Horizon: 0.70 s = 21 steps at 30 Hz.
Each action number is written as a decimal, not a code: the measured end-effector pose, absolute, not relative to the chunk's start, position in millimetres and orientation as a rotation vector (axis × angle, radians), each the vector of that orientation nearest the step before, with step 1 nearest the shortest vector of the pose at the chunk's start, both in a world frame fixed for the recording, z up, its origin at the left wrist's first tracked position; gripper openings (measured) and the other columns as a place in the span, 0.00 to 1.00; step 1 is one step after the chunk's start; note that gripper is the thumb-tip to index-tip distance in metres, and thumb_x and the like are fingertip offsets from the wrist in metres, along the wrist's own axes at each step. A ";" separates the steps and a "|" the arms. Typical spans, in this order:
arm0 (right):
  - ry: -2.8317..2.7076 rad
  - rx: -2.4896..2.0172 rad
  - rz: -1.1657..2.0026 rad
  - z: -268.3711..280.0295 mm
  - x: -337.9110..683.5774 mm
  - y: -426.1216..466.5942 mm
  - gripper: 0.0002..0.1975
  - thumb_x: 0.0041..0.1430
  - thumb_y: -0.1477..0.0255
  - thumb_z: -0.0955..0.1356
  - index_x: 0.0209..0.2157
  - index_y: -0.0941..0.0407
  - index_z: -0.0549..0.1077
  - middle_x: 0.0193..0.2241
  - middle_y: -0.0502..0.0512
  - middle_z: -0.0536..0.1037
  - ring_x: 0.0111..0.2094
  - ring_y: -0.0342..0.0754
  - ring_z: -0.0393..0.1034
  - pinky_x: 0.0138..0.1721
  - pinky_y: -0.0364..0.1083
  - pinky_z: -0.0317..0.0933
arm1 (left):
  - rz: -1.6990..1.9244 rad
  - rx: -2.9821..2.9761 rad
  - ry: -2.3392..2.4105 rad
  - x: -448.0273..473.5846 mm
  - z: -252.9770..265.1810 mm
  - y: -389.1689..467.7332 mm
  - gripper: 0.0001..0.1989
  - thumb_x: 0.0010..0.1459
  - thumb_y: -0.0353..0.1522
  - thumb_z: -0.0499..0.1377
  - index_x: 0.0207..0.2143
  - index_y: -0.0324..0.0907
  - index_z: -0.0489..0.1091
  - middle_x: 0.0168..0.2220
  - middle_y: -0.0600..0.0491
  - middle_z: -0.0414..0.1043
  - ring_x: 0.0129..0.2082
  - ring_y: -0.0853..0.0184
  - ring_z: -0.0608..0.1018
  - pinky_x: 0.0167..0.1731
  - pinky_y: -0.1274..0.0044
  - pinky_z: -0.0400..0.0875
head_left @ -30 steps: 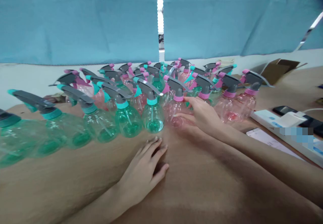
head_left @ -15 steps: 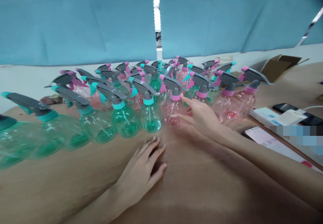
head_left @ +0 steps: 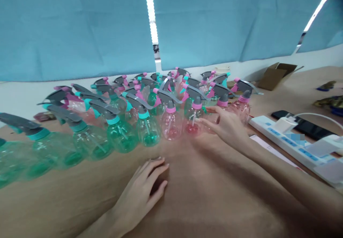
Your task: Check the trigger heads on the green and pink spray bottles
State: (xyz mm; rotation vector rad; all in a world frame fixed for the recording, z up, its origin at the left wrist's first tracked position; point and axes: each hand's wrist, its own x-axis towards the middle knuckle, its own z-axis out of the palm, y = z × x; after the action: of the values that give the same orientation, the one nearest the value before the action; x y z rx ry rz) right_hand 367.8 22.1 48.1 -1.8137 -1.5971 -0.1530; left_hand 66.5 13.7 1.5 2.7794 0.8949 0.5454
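Observation:
Upright spray bottles with grey trigger heads stand in rows across the table. My right hand (head_left: 227, 125) is at the right side of a front-row pink spray bottle (head_left: 192, 125), its fingers stretched out and apart. Whether the fingertips touch that bottle I cannot tell. To its left stand another pink spray bottle (head_left: 171, 129) and a green spray bottle (head_left: 148, 132) with a turquoise collar. Behind my right wrist is one more pink spray bottle (head_left: 243, 109). My left hand (head_left: 142, 184) lies open on the tabletop in front of the row, holding nothing.
A white power strip (head_left: 278, 134) with plugged-in chargers lies at the right, beside a black phone (head_left: 308, 123). Another phone (head_left: 270, 147) lies partly behind my right forearm. An open cardboard box (head_left: 272, 77) sits at the back right, before a blue curtain (head_left: 200, 23).
My right hand has moved right, from one front pink spray bottle to the neighbouring one. The view has turned slightly right. My left hand still rests on the table.

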 end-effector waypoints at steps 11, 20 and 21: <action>-1.624 -1.946 -0.006 51.8 353.8 53.1 0.35 0.52 0.45 0.62 0.46 0.62 0.69 0.35 0.64 0.79 0.35 0.61 0.74 0.28 0.49 0.57 | 0.620 2.609 0.819 106.0 13.8 3.9 0.14 0.63 0.29 0.52 0.51 0.47 0.63 0.49 0.53 0.69 0.49 0.63 0.73 0.50 0.70 0.68; -1.693 -1.930 -0.085 50.4 359.5 7.0 0.29 0.51 0.43 0.60 0.33 0.56 0.67 0.25 0.55 0.75 0.25 0.53 0.70 0.21 0.45 0.49 | 0.745 2.335 1.006 146.3 15.1 19.1 0.14 0.61 0.32 0.55 0.50 0.46 0.62 0.50 0.51 0.69 0.48 0.60 0.74 0.48 0.65 0.69; -1.694 -1.925 -0.107 50.1 359.1 0.1 0.29 0.51 0.42 0.60 0.32 0.55 0.67 0.24 0.54 0.75 0.24 0.53 0.71 0.20 0.45 0.49 | 0.766 2.295 1.006 152.4 13.2 20.4 0.17 0.60 0.33 0.56 0.52 0.46 0.60 0.52 0.50 0.67 0.49 0.60 0.74 0.48 0.64 0.69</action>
State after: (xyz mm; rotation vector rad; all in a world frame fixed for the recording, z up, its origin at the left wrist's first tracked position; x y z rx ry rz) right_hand 359.1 0.1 50.1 -1.9246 -1.6944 -0.1075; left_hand 152.4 20.4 13.2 2.2950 1.0062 0.7657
